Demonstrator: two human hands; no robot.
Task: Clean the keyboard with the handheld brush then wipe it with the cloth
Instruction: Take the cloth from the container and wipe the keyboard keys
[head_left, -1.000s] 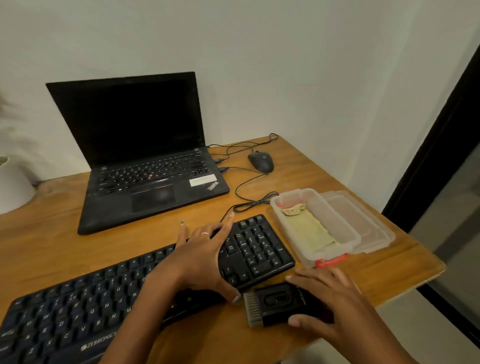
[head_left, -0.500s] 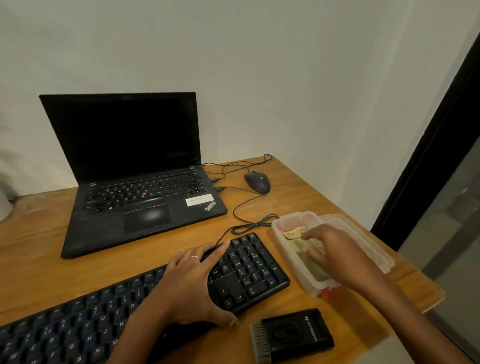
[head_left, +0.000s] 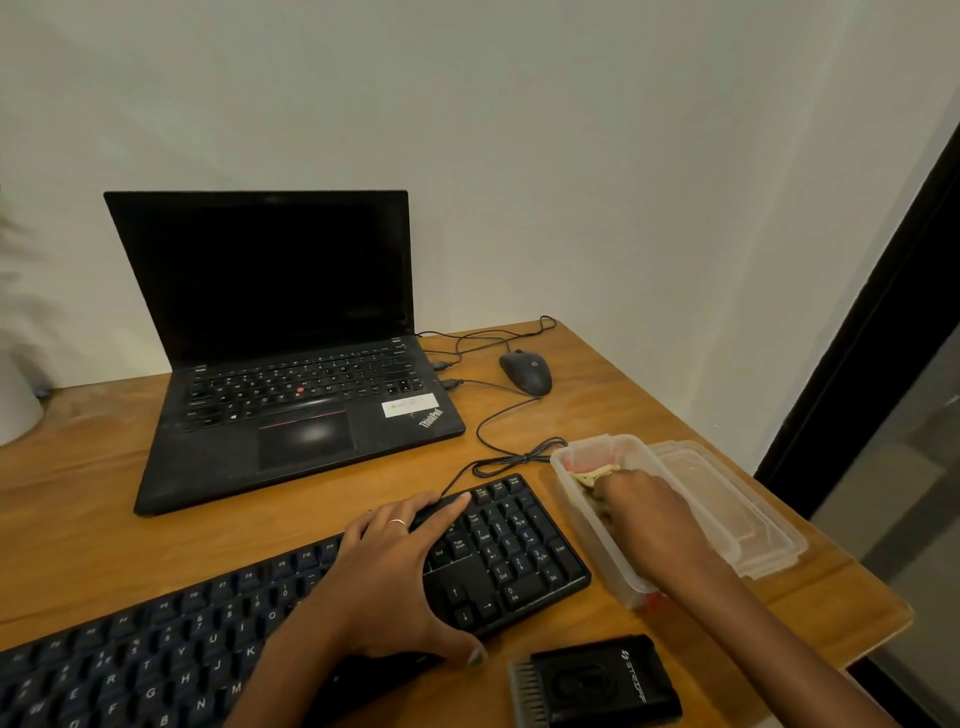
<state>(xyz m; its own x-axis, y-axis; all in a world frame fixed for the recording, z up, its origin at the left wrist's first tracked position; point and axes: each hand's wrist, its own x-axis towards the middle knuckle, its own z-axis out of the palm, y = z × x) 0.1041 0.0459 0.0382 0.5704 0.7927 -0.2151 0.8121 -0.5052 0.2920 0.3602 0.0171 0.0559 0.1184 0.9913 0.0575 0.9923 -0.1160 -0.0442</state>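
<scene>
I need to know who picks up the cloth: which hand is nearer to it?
Right. The right hand is inside the plastic container, on the cloth. The left hand rests on the keyboard, outside the container.

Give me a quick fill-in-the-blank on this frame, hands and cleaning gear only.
1. The left hand rests on the black ____.
2. The right hand reaches into the clear plastic ____, onto the yellow cloth.
3. The handheld brush lies on the ____, held by neither hand.

Missing words: keyboard; container; desk.
</scene>
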